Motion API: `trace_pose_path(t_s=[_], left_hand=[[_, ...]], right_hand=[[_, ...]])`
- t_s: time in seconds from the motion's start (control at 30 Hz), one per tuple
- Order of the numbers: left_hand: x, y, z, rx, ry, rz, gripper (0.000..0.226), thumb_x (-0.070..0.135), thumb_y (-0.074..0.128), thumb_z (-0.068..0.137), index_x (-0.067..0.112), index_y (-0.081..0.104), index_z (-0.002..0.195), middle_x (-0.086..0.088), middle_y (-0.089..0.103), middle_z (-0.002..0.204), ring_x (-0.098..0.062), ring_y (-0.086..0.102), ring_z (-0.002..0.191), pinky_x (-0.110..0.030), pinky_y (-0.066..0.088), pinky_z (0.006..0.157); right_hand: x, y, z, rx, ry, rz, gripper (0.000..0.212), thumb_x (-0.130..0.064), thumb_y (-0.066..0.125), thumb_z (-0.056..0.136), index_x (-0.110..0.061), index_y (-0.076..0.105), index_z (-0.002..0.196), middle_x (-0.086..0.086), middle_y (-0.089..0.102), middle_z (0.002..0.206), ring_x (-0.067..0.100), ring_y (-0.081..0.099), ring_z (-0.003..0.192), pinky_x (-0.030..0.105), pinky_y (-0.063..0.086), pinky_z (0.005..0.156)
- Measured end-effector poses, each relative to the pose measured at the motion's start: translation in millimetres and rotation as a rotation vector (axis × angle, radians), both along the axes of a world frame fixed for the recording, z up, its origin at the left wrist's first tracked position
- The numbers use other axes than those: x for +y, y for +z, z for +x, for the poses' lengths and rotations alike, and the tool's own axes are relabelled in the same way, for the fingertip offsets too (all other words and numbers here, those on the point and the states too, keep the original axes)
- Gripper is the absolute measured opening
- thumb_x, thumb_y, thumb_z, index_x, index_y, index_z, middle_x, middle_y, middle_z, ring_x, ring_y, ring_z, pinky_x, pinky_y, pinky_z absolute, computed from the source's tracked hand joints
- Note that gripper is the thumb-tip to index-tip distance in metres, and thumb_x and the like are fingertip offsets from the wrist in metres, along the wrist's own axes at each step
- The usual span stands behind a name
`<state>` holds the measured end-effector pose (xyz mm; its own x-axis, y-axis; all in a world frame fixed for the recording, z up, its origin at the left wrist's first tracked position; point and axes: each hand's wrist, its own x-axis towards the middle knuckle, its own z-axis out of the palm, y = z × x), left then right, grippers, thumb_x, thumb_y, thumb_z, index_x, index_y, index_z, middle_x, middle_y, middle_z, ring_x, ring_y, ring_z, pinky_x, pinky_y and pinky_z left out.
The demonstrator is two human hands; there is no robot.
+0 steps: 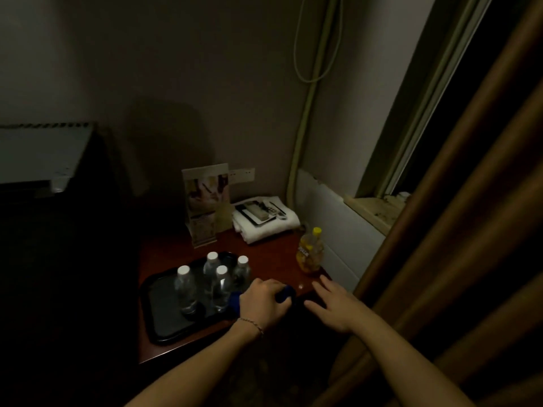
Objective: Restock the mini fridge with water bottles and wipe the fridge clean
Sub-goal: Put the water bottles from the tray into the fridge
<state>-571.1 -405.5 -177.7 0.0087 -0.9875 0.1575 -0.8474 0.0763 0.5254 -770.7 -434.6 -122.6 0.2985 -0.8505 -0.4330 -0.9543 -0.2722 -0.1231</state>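
Note:
Several clear water bottles [216,284] with white caps stand upright on a black tray [164,312] on a dark red table [264,257]. My left hand [263,301] is closed around a blue cloth [283,293] at the tray's right edge, close to the nearest bottle. My right hand [333,304] hovers flat with fingers spread over the table's dark front right corner, holding nothing. No fridge can be made out in this dim view.
A yellow-capped bottle [310,254] of yellow liquid stands at the table's right edge. Behind are a standing printed card [205,204] and a folded white towel [264,221] with remotes on it. A brown curtain [470,230] hangs on the right; a dark cabinet is at left.

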Motion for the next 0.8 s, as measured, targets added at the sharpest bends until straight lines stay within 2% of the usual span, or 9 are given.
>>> trace_pose_path(t_s=[0.07, 0.17, 0.43, 0.5, 0.57, 0.63, 0.7, 0.8], left_hand=[[-34, -10, -15, -0.025, -0.016, 0.030, 0.034, 0.052, 0.054, 0.089, 0.039, 0.067, 0.117, 0.023, 0.063, 0.121, -0.009, 0.052, 0.104, -0.032, 0.053, 0.076], [-78, -23, -31, -0.100, -0.050, 0.072, 0.034, 0.051, 0.053, 0.091, 0.042, 0.064, 0.122, 0.023, 0.061, 0.125, -0.010, 0.049, 0.104, -0.028, 0.045, 0.071], [-167, -63, -38, -0.253, -0.039, 0.178, 0.038, 0.049, 0.051, 0.093, 0.038, 0.059, 0.129, 0.017, 0.057, 0.134, -0.016, 0.046, 0.111, -0.032, 0.041, 0.082], [-192, -75, -36, -0.269, -0.002, 0.191, 0.040, 0.048, 0.050, 0.094, 0.038, 0.057, 0.132, 0.016, 0.055, 0.138, -0.016, 0.045, 0.115, -0.034, 0.040, 0.087], [-214, -85, -32, -0.258, 0.072, 0.242, 0.044, 0.047, 0.052, 0.095, 0.036, 0.052, 0.138, 0.013, 0.048, 0.147, -0.020, 0.040, 0.127, -0.042, 0.037, 0.100], [-231, -93, -29, -0.244, 0.140, 0.318, 0.057, 0.051, 0.053, 0.095, 0.035, 0.040, 0.147, 0.008, 0.031, 0.160, -0.027, 0.024, 0.145, -0.055, 0.021, 0.115], [-242, -101, -28, -0.253, 0.202, 0.361, 0.069, 0.059, 0.050, 0.093, 0.033, 0.029, 0.154, 0.004, 0.016, 0.165, -0.029, 0.006, 0.152, -0.059, 0.004, 0.118], [-248, -96, -21, -0.263, 0.256, 0.358, 0.076, 0.065, 0.047, 0.092, 0.030, 0.025, 0.156, 0.000, 0.014, 0.165, -0.027, 0.000, 0.153, -0.058, -0.002, 0.119]], right_hand=[[-30, -9, -14, 0.045, 0.018, -0.001, 0.078, -0.069, 0.025, 0.098, -0.025, 0.005, 0.160, 0.000, -0.010, 0.168, 0.024, -0.002, 0.154, 0.045, 0.011, 0.124], [-64, -20, -30, 0.099, 0.079, -0.018, 0.077, -0.068, 0.024, 0.099, -0.025, 0.005, 0.160, -0.001, -0.011, 0.167, 0.025, -0.003, 0.154, 0.050, 0.012, 0.122], [-139, -54, -41, 0.082, 0.210, 0.060, 0.075, -0.063, 0.025, 0.101, -0.024, 0.003, 0.160, 0.000, -0.012, 0.167, 0.024, -0.006, 0.154, 0.049, 0.009, 0.122], [-159, -64, -40, 0.081, 0.266, 0.072, 0.074, -0.063, 0.025, 0.101, -0.023, 0.003, 0.160, 0.001, -0.012, 0.167, 0.024, -0.007, 0.154, 0.050, 0.007, 0.123], [-178, -72, -39, 0.073, 0.323, 0.089, 0.075, -0.062, 0.025, 0.101, -0.023, 0.003, 0.160, 0.001, -0.012, 0.167, 0.024, -0.007, 0.154, 0.050, 0.007, 0.123], [-195, -79, -37, 0.061, 0.376, 0.107, 0.074, -0.062, 0.026, 0.101, -0.023, 0.003, 0.160, 0.000, -0.012, 0.167, 0.023, -0.007, 0.154, 0.050, 0.007, 0.123], [-213, -84, -33, 0.048, 0.434, 0.105, 0.074, -0.061, 0.027, 0.101, -0.023, 0.004, 0.160, 0.001, -0.010, 0.167, 0.023, -0.007, 0.154, 0.050, 0.007, 0.123], [-239, -88, -20, 0.040, 0.518, 0.110, 0.076, -0.062, 0.028, 0.100, -0.022, 0.004, 0.160, 0.002, -0.010, 0.167, 0.025, -0.006, 0.154, 0.050, 0.008, 0.124]])
